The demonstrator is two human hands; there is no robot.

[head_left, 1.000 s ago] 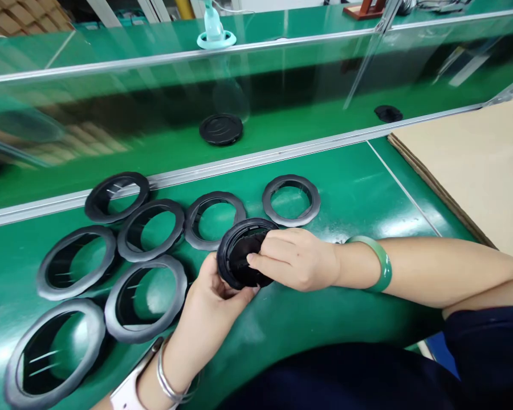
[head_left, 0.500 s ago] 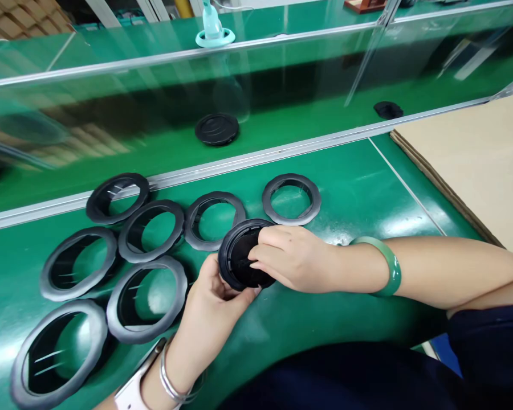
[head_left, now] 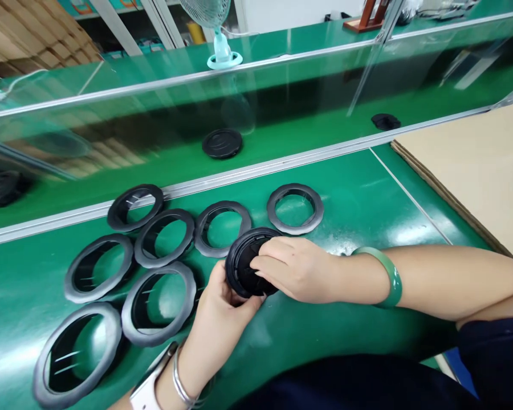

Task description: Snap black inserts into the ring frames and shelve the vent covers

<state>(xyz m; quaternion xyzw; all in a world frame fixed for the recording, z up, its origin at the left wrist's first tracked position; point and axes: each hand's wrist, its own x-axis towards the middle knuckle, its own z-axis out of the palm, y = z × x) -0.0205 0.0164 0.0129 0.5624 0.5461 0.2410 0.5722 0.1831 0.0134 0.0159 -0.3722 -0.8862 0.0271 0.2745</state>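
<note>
A round black plastic part [head_left: 243, 265] is held tilted just above the green bench [head_left: 359, 193]. My left hand [head_left: 224, 310] grips its lower rim from below, fingers curled around the edge. From the right, my right hand [head_left: 293, 267] presses its fingers onto the black disc seated in the part's middle. Several grey-black rings lie flat to the left and behind, the nearest ring [head_left: 223, 228] just beyond the held part.
A single ring [head_left: 295, 208] lies behind my right hand. On the lower green belt [head_left: 111, 171] beyond the metal rail rest a black disc [head_left: 222, 142] and a smaller dark piece [head_left: 385, 121]. Flat cardboard [head_left: 474, 165] covers the right side. A small fan [head_left: 220, 34] stands far back.
The view has tilted up and shifted slightly. My right-hand fingers have moved further onto the disc in the held part. Both hands stay in place.
</note>
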